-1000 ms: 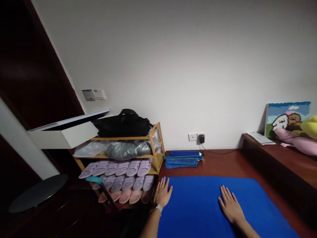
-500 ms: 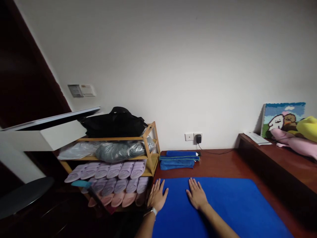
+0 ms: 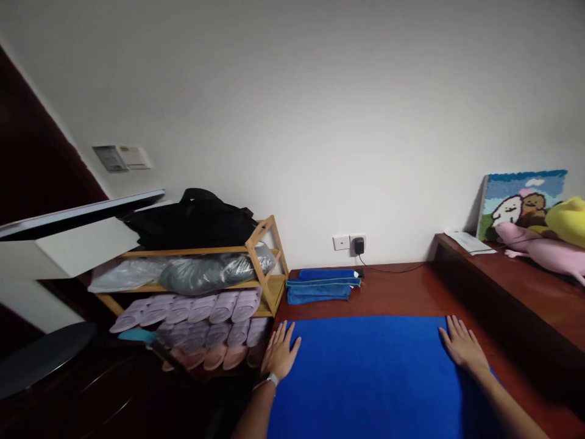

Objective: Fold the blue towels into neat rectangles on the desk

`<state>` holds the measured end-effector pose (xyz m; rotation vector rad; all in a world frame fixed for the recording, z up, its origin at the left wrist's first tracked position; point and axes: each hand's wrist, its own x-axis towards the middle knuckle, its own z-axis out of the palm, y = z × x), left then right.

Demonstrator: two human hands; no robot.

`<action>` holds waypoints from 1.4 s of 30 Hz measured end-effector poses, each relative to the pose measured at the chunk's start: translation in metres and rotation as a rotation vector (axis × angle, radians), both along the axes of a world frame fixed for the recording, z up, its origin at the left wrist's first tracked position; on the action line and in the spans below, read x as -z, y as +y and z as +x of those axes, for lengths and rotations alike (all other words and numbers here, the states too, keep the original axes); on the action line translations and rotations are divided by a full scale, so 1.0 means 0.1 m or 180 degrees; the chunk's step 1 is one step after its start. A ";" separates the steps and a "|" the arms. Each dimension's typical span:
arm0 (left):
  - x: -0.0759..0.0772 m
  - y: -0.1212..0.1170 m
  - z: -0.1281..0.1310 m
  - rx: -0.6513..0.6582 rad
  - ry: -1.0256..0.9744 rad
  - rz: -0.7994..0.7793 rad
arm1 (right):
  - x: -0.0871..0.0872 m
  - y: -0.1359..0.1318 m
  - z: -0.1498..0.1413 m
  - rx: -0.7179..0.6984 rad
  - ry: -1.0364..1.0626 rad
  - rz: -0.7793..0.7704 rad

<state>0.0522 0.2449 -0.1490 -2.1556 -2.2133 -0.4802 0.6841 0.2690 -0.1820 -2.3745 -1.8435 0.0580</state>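
Observation:
A large blue cloth (image 3: 370, 372) lies spread flat on the dark red wooden surface (image 3: 402, 292). My left hand (image 3: 280, 353) rests flat, fingers apart, on the cloth's far left corner; a watch sits on that wrist. My right hand (image 3: 462, 346) lies flat with fingers stretched out on the cloth's far right corner. Neither hand holds anything.
A stack of folded blue towels (image 3: 320, 285) sits by the wall under a socket with a charger (image 3: 359, 245). Left stands a bamboo rack (image 3: 267, 268) with several slippers and a black bag (image 3: 192, 216). A raised ledge (image 3: 516, 280) on the right carries plush toys and a picture.
My right hand has slid from the cloth's left-middle out to its far right corner. My left hand stays on the left corner. The view has shifted slightly.

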 end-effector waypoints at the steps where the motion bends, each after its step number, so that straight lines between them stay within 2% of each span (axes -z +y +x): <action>1: 0.00 0.00 0.00 -0.0002 0.0006 -0.0007 | 0.04 0.01 -0.01 -0.0007 -0.0013 0.0035; 4: -0.02 -0.01 0.00 -0.0013 0.0053 -0.0075 | 0.12 0.03 -0.03 0.0008 -0.0037 0.0067; 6: -0.03 -0.02 0.01 -0.0017 0.0069 -0.0120 | 0.11 0.04 0.00 0.0002 -0.0032 0.0010; 9: -0.03 -0.03 0.02 -0.0007 0.0055 -0.0124 | -0.05 0.04 0.01 -0.0052 -0.0001 -0.0146; 12: -0.03 -0.04 0.04 -0.0015 0.0051 -0.0128 | -0.32 0.03 -0.21 0.0000 0.0037 -0.0138; 15: -0.03 -0.05 0.05 -0.0008 0.0025 -0.0125 | -0.50 0.00 -0.86 -0.0238 0.0039 0.0101; 18: -0.05 -0.07 0.06 0.0008 0.0054 -0.0135 | -0.53 -0.07 -1.88 -0.0884 0.0117 0.0242; 22: -0.10 -0.11 0.08 -0.0038 0.0171 -0.0227 | -0.52 -0.24 -3.26 -0.2005 0.0679 0.0298; 24: -0.12 -0.13 0.10 -0.0079 0.0199 -0.0241 | -0.57 -0.29 -3.68 -0.2264 0.0813 0.0169; 26: -0.14 -0.14 0.10 -0.0115 0.0214 -0.0258 | -0.61 -0.30 -3.82 -0.2318 0.0870 0.0029; 28: -0.16 -0.15 0.11 -0.0131 0.0222 -0.0304 | -0.61 -0.25 -3.69 -0.2242 0.0899 -0.0015; 30: -0.18 -0.16 0.10 -0.0128 0.0223 -0.0358 | -0.55 -0.16 -3.32 -0.2118 0.0889 0.0015; 33: -0.19 -0.16 0.09 -0.0084 0.0223 -0.0367 | -0.34 -0.01 -2.40 -0.1777 0.0755 0.0078; 38: -0.15 -0.13 0.07 -0.0108 0.0244 -0.0308 | 0.11 0.16 -0.55 -0.0835 0.0247 0.0091; 40: -0.12 -0.11 0.06 -0.0107 0.0277 -0.0256 | 0.24 0.18 -0.02 -0.0608 0.0057 0.0012; 42: -0.08 -0.09 0.04 -0.0124 0.0320 -0.0214 | 0.30 0.17 0.24 -0.0475 -0.0056 -0.0036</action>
